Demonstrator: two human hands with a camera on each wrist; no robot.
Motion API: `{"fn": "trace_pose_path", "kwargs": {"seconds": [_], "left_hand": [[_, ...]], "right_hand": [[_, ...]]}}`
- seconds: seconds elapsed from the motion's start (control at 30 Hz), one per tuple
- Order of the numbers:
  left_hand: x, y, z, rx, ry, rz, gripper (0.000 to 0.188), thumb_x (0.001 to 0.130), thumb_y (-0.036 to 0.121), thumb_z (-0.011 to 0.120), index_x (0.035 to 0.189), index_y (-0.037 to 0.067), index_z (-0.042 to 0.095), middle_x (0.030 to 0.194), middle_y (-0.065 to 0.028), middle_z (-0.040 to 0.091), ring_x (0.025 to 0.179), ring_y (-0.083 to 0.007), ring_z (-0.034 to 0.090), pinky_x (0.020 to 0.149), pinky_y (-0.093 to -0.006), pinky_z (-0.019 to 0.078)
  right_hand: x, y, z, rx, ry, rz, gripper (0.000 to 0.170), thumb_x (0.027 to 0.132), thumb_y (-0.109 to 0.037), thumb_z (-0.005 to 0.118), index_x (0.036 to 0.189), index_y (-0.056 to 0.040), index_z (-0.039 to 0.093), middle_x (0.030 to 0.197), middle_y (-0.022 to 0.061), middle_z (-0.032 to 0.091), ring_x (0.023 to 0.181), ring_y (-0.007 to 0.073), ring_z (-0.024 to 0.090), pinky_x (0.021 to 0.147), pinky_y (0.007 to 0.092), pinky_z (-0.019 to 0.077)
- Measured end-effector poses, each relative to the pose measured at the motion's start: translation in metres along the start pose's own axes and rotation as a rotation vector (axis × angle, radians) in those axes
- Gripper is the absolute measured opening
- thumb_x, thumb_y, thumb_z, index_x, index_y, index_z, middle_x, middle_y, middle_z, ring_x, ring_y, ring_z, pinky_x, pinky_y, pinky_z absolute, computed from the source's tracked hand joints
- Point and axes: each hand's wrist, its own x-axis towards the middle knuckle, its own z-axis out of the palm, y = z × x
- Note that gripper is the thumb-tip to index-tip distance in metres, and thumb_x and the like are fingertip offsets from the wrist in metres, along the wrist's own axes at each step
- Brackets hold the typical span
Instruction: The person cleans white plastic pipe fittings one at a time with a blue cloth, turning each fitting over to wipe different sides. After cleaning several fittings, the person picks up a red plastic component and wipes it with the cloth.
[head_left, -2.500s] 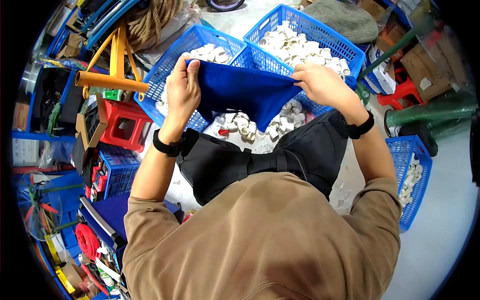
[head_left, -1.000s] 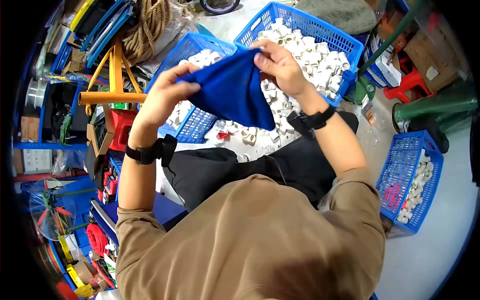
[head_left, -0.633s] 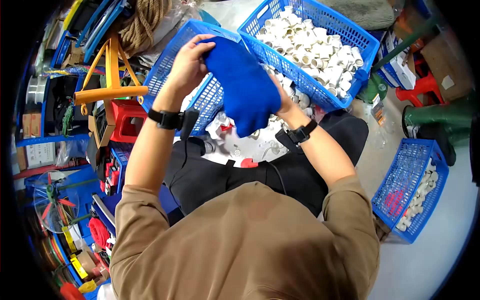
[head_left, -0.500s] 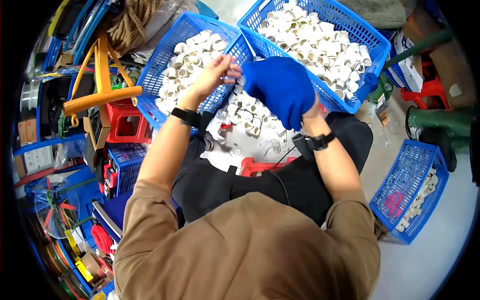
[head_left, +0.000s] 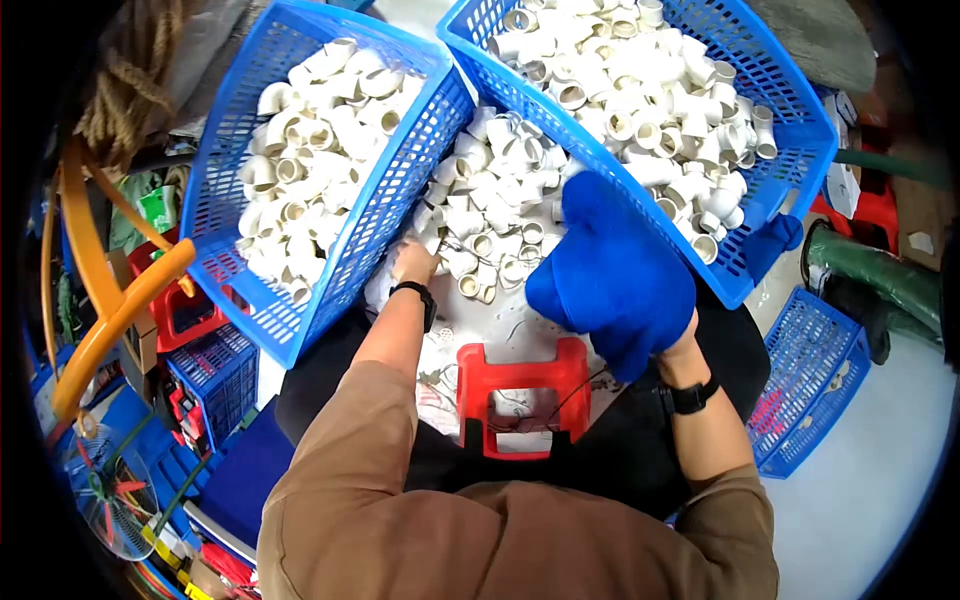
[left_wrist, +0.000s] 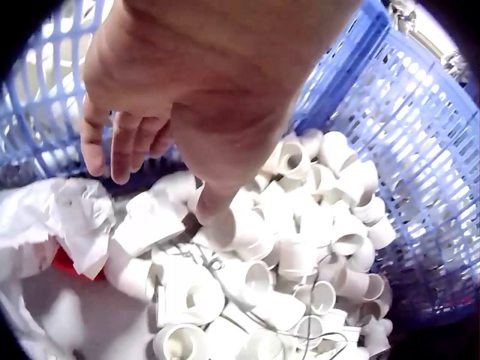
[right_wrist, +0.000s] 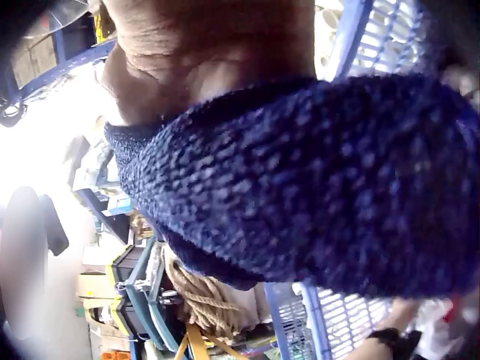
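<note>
My left hand (head_left: 414, 262) reaches down at the left side of a loose pile of white pipe fittings (head_left: 490, 210) on the floor. In the left wrist view its fingers are relaxed, pointing down, and the thumb tip is right at a fitting (left_wrist: 240, 229). Thin wire lies among the fittings. A blue towel-like cloth (head_left: 625, 285) covers my right hand (head_left: 682, 345), leaving only its heel and wrist showing; the fingers are hidden beneath the cloth. The right wrist view shows the cloth's looped dark blue weave (right_wrist: 300, 195) close up.
Two blue crates of white fittings stand ahead, the left crate (head_left: 385, 215) and the right crate (head_left: 815, 170). Between my legs is a red stool (head_left: 525, 375). An orange metal frame (head_left: 120, 315) stands at left; another blue crate (head_left: 810, 380) sits at right.
Both hands held the blue cloth earlier; now the left has let go and moved down to the fittings pile. The cloth now covers the right hand, moved right. The view has tilted down.
</note>
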Motion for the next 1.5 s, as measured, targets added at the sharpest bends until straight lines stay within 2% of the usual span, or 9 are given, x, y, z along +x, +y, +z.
{"fn": "trace_pose_path", "kwargs": {"seconds": [0.13,0.47,0.6,0.67,0.8,0.93,1.2,1.4,1.5], "left_hand": [[0.024,-0.005,0.030,0.006,-0.067,-0.051,0.085,0.079,0.044,0.076,0.143,0.002,0.039,0.141,-0.0215,0.051,0.129,-0.0354,0.052,0.104,-0.0441,0.0480],[0.003,-0.023,0.014,-0.184,0.157,0.150,0.070,0.076,0.039,0.075,0.134,0.007,0.054,0.112,-0.0221,0.068,0.102,-0.0398,0.066,0.085,-0.0493,0.0538],[-0.050,-0.022,-0.023,-0.620,0.345,0.665,0.060,0.072,0.023,0.082,0.124,0.002,0.062,0.108,-0.0187,0.070,0.096,-0.0335,0.069,0.085,-0.0406,0.0534],[-0.104,-0.003,-0.063,-0.681,0.361,0.764,0.068,0.072,0.020,0.085,0.131,-0.002,0.058,0.109,-0.0178,0.070,0.093,-0.0242,0.067,0.086,-0.0351,0.0526],[-0.203,0.036,-0.119,-0.750,0.456,0.933,0.063,0.069,0.023,0.088,0.123,0.000,0.064,0.100,-0.0168,0.070,0.091,-0.0267,0.069,0.083,-0.0357,0.0532],[-0.256,0.056,-0.134,-0.417,0.486,1.248,0.040,0.071,0.018,0.079,0.106,0.002,0.068,0.090,-0.0173,0.069,0.082,-0.0367,0.065,0.073,-0.0417,0.0526],[-0.349,0.064,-0.155,-0.620,0.265,1.102,0.057,0.074,0.002,0.082,0.127,-0.001,0.063,0.109,-0.0131,0.073,0.103,-0.0156,0.068,0.092,-0.0299,0.0528],[-0.370,0.071,-0.150,-0.849,0.275,1.165,0.065,0.070,0.001,0.082,0.131,0.000,0.060,0.129,-0.0156,0.066,0.112,-0.0201,0.067,0.094,-0.0303,0.0524],[-0.375,0.079,-0.150,-0.750,0.439,1.255,0.066,0.070,0.002,0.082,0.132,0.001,0.060,0.132,-0.0158,0.064,0.116,-0.0194,0.065,0.097,-0.0310,0.0509]], "right_hand": [[0.007,-0.005,0.002,-0.566,-0.280,-0.156,0.048,0.101,-0.017,0.051,0.141,0.0067,0.044,0.137,0.0222,0.056,0.125,0.0325,0.056,0.109,0.0433,0.0419],[0.027,0.001,0.041,0.057,-0.158,-0.033,0.047,0.103,-0.020,0.041,0.143,0.0034,0.042,0.138,0.0213,0.054,0.125,0.0319,0.055,0.108,0.0435,0.0423],[0.031,0.023,0.015,0.435,-0.277,0.150,0.045,0.103,-0.020,0.041,0.142,0.0025,0.044,0.131,0.0177,0.060,0.120,0.0304,0.058,0.105,0.0435,0.0446],[0.034,0.045,0.007,-0.674,-0.175,-0.193,0.037,0.101,-0.021,0.045,0.126,0.0037,0.057,0.116,0.0199,0.065,0.107,0.0309,0.063,0.096,0.0409,0.0479],[0.031,0.001,0.063,-0.686,-0.185,0.194,0.040,0.094,-0.031,0.049,0.110,0.0035,0.063,0.111,0.0227,0.066,0.103,0.0350,0.064,0.091,0.0421,0.0490],[-0.002,-0.008,0.109,-0.925,-0.156,-0.530,0.036,0.078,-0.022,0.076,0.110,-0.0086,0.068,0.114,0.0174,0.068,0.107,0.0334,0.065,0.093,0.0404,0.0514],[-0.012,-0.029,0.077,-0.738,-0.198,-0.088,0.034,0.091,-0.035,0.065,0.115,-0.0105,0.068,0.100,0.0205,0.071,0.093,0.0362,0.069,0.081,0.0424,0.0533],[-0.032,-0.057,0.076,0.300,-0.262,0.372,0.048,0.106,-0.045,0.041,0.113,-0.0036,0.065,0.093,0.0034,0.070,0.077,0.0095,0.066,0.069,0.0269,0.0525],[-0.025,-0.041,0.060,-0.258,-0.301,0.140,0.056,0.106,-0.047,0.036,0.116,0.0014,0.062,0.104,0.0170,0.070,0.091,0.0311,0.069,0.084,0.0411,0.0530]]}}
